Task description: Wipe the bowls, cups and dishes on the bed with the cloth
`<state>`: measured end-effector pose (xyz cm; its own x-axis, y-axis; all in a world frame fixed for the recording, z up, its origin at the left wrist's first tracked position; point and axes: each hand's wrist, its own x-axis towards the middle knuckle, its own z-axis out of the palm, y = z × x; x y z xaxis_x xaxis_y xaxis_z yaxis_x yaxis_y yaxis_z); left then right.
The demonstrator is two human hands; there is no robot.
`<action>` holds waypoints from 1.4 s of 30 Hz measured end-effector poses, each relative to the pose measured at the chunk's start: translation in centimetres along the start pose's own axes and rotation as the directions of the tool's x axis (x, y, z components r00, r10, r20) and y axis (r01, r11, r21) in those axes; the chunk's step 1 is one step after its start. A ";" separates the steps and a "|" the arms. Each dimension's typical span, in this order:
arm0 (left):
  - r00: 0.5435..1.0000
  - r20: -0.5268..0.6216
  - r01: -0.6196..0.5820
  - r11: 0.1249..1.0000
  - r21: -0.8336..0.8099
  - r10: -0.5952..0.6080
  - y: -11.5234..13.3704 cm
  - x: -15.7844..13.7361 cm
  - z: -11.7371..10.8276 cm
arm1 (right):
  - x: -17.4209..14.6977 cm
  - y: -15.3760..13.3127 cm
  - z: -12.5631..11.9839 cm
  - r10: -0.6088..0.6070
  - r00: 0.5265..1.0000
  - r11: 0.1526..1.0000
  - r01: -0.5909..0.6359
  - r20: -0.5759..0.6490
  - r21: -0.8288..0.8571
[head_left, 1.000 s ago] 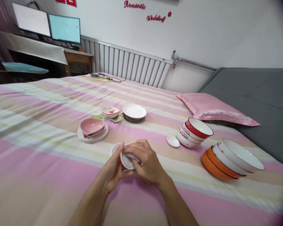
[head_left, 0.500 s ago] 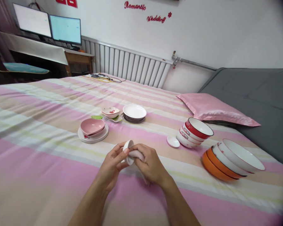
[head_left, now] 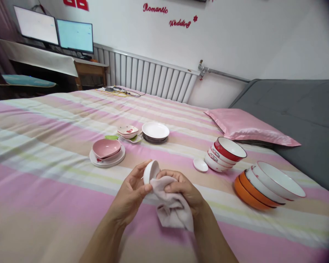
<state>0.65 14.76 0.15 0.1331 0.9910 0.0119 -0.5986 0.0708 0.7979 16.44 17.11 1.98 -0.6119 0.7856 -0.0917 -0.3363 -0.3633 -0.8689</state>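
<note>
Tilted on its side, a small white dish (head_left: 151,171) is gripped by my left hand (head_left: 131,191), thumb at its near edge and fingers behind it. My right hand (head_left: 185,188) is closed on a pale pinkish cloth (head_left: 174,210), which hangs down below the fingers. Part of the cloth touches the dish's rim and inside. Both hands are above the striped bedspread (head_left: 142,233), near the middle of the view. Beyond them to the left, a pink bowl (head_left: 106,148) rests on a stack of white plates (head_left: 117,160).
Farther back are a stack of plates (head_left: 155,130) and small patterned dishes (head_left: 128,130). To the right stand red-and-white bowls (head_left: 227,153), a small white saucer (head_left: 200,165), and large orange and white bowls (head_left: 254,191). A pink pillow (head_left: 249,126) lies by the grey headboard (head_left: 290,106).
The white dish has turned so that its inside shows more. The cloth has dropped open below my right hand, where before it was mostly bunched and hidden.
</note>
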 end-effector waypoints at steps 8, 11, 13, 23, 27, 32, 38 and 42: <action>0.999 -0.040 -0.033 0.998 -0.058 0.031 0.1 0.0 0.2 | 0.1 0.0 0.9 -0.386 0.857 0.908 0.288 -0.343 -0.303; 0.999 -0.033 -0.025 0.998 -0.062 0.023 -0.2 0.0 0.4 | 0.4 0.9 1.7 -0.532 0.773 0.765 0.262 -0.347 -0.588; 1.000 -0.013 -0.002 0.998 -0.060 0.002 -0.4 0.0 0.6 | 0.5 1.5 2.1 -0.579 0.738 0.704 0.237 -0.347 -0.670; 0.997 0.050 0.061 0.997 -0.045 -0.058 -0.6 -0.2 0.4 | 0.4 1.8 2.3 -0.519 0.805 0.794 0.331 -0.286 -0.509; 0.992 0.072 0.106 0.993 -0.046 -0.102 -0.5 -0.2 0.1 | 0.0 1.1 2.1 -0.468 0.875 0.783 0.347 -0.122 -0.516; 0.990 0.071 0.124 0.990 -0.064 -0.119 -0.7 0.0 -0.1 | -0.4 0.3 2.1 -0.491 0.866 0.595 0.413 0.095 -0.690; 0.992 0.075 0.111 0.991 -0.080 -0.105 -0.8 0.1 -0.1 | -0.9 -0.2 2.0 -0.436 0.875 0.418 0.405 0.212 -0.813; 0.996 0.040 0.086 0.992 -0.089 -0.083 -0.4 0.0 -0.1 | -1.6 -0.9 1.3 -0.356 0.909 0.327 0.341 0.219 -0.882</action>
<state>0.75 14.73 -0.22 0.2133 0.9765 -0.0303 -0.6530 0.1656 0.7390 16.77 15.48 3.55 -0.5933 0.7332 0.3323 0.3128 0.5903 -0.7441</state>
